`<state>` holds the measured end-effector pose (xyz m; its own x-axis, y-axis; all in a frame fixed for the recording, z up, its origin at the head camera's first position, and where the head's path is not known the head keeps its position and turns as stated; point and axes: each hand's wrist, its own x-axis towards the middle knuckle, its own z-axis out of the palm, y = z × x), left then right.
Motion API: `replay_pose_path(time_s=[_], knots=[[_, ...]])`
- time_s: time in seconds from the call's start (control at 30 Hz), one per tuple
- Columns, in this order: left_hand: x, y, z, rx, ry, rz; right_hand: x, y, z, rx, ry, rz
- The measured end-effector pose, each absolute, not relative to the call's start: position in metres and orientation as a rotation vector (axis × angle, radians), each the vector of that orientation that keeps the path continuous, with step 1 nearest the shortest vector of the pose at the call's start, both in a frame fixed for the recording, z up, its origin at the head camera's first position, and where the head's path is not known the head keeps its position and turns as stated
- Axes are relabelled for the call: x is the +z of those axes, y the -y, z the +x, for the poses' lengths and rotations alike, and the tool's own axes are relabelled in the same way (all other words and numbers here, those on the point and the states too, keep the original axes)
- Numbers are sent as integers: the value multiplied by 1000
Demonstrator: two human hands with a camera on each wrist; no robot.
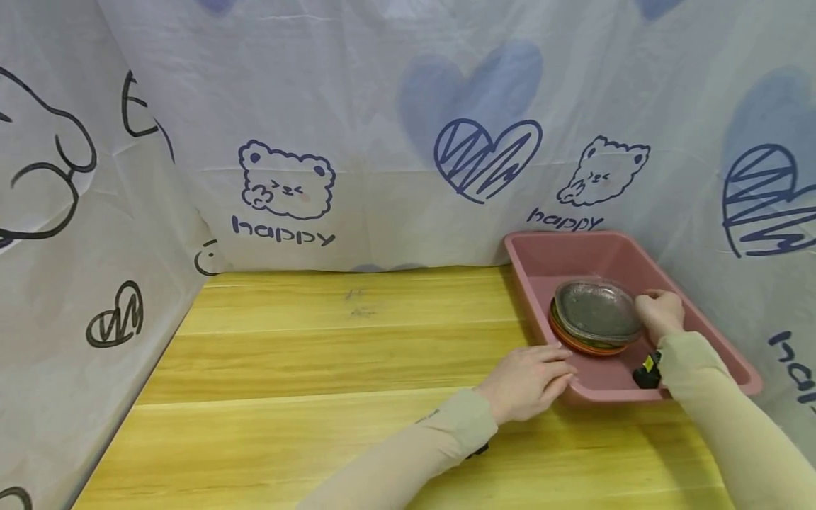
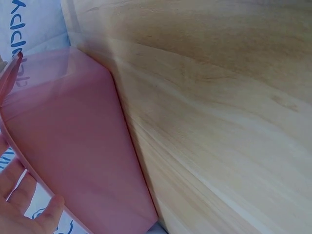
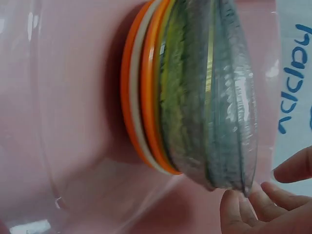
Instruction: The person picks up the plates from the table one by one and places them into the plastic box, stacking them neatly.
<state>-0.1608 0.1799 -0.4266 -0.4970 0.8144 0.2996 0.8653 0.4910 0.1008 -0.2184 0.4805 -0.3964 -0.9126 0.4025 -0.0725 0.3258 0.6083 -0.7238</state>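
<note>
A stack of dishes sits inside a pink plastic tub. On top are clear textured dishes; below them lie orange and white plates with a yellow-green layer between. My right hand is at the right side of the stack. In the right wrist view its fingertips are right at the top dish's edge, while the thumb stands apart from it. Over the tub's near left rim, my left hand rests with loosely extended fingers, the thumb tip showing against the outer wall.
The tub stands on a wooden table, in its right back part. A white printed cloth hangs behind the table and along both sides. Below the right sleeve, a small black device overlaps the tub's near end.
</note>
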Motion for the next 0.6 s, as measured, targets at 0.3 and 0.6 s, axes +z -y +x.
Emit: replay_pose_path(time_s=[0.3, 0.6], knots=[[-428, -181, -161, -348, 2526, -1429, -411, -489, -225, 982, 2841, -566], [-427, -180, -160, -355, 2526, -1416, -412, -484, -230, 837, 2913, -598]])
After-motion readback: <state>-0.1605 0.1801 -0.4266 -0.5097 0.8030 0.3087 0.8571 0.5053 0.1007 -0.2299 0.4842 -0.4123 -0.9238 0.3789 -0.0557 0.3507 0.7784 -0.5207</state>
